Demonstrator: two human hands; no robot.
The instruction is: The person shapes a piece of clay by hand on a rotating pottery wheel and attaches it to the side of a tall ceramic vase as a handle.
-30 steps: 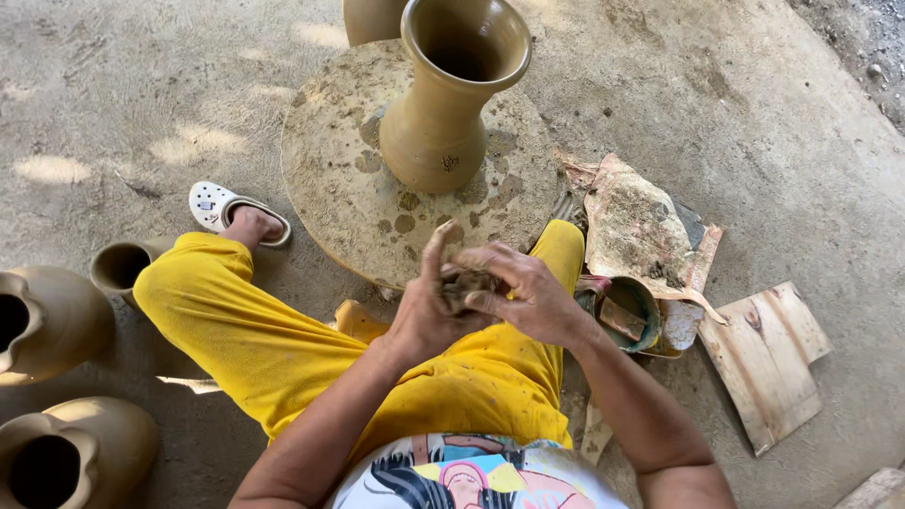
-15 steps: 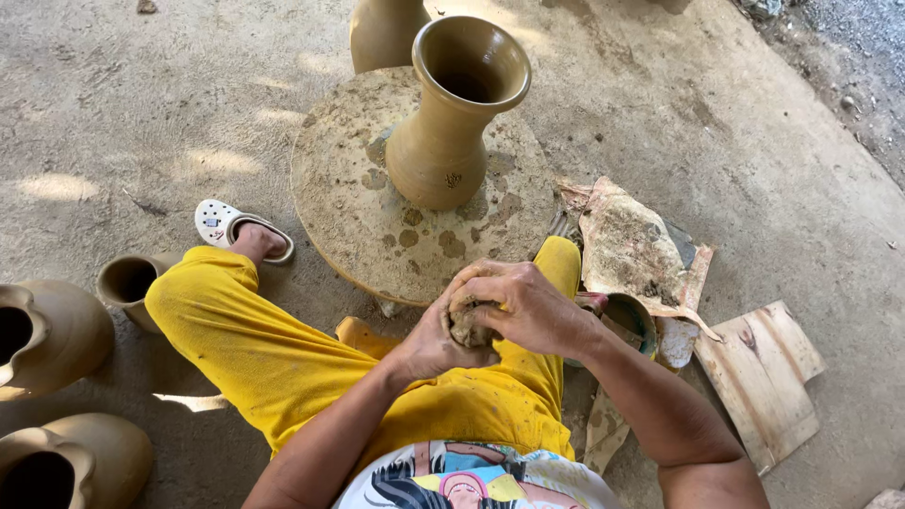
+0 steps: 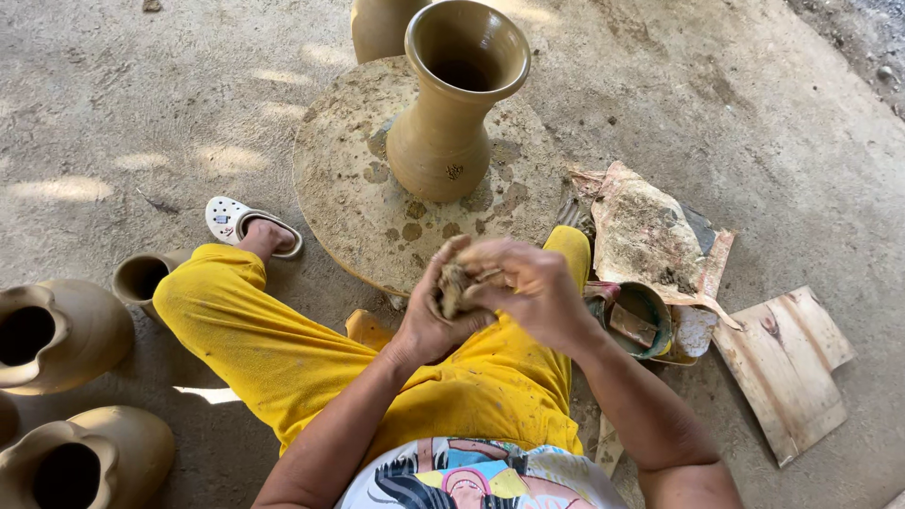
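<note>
Both hands, left hand (image 3: 429,320) and right hand (image 3: 537,292), close around a clay lump (image 3: 459,280) mid-frame; dusty concrete floor (image 3: 141,113) spreads around the round turntable (image 3: 349,188).

Tall clay vase (image 3: 452,104) on round turntable (image 3: 349,198), wooden board (image 3: 782,372), wavy-rimmed pots (image 3: 57,330), white sandal (image 3: 231,221)

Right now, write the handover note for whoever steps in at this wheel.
Left hand and right hand are closed together around a lump of clay, held above the lap.
The tall clay vase stands upright on the round wheel, untouched.
A small bowl sits right of the knee, a wooden board beyond it.
Done: vase shaped.
Left: the lump is not yet on the vase.
</note>
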